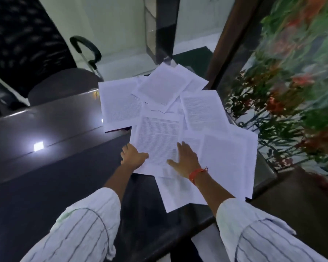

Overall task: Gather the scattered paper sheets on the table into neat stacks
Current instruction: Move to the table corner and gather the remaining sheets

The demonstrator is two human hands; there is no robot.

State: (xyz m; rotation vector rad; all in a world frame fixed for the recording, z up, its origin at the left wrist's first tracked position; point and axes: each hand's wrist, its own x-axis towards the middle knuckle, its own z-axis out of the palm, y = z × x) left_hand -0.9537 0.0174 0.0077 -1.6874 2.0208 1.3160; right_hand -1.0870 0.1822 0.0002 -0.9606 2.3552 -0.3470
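Observation:
Several white printed paper sheets lie scattered and overlapping on a dark glossy table. One sheet lies in front of me, tilted slightly. My left hand grips its lower left edge, thumb on top. My right hand lies flat with straight fingers on its lower right part and on the sheets beneath. An orange thread band circles my right wrist. Another large sheet lies to the right, and one pokes out under my right forearm.
A black office chair with a curved armrest stands behind the table at the left. A glass pane with blurred green and red plants runs along the right. The table's near edge is close to my body.

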